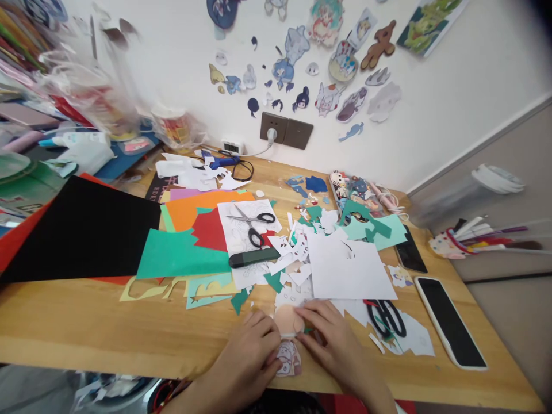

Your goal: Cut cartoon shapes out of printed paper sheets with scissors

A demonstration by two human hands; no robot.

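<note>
Both my hands rest near the front edge of the wooden table point(86, 328). My left hand point(252, 351) has its fingers curled and presses on a small printed paper figure point(288, 357). My right hand point(332, 339) lies next to it, fingers bent and pinching at a round peach paper cutout point(287, 319) that sits just above the figure. Whether the two paper pieces are joined I cannot tell.
Coloured paper sheets: black point(81, 230), green point(181, 253), red, orange. White sheet point(349, 267). Scissors point(254, 221) on a printed page, a second pair point(386, 316) right of my hands. A dark knife handle point(254, 257), two phones point(451, 322), scraps, wall stickers.
</note>
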